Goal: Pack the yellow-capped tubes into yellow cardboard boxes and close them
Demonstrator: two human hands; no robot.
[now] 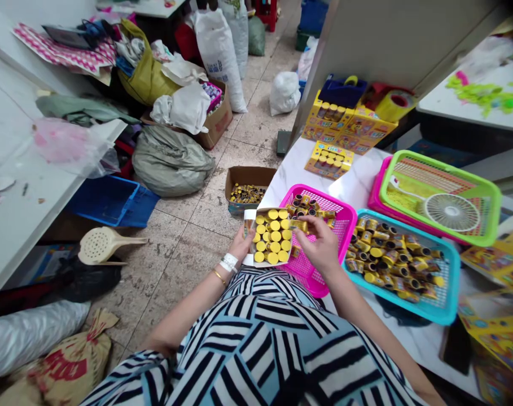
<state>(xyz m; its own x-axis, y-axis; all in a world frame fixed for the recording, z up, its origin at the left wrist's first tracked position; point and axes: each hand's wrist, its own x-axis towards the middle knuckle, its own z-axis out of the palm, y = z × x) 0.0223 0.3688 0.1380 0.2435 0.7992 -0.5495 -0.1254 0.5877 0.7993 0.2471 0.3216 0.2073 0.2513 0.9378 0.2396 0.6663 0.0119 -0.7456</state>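
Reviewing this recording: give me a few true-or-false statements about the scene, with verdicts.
1. The left hand holds a white-capped tube beside an open box of yellow-topped tubes. True.
2. The right hand is empty. False: it holds a gold tube over the pink basket.
3. The teal basket stands on the floor. False: it rests on the white tabletop.
4. A white band circles the left wrist. True.
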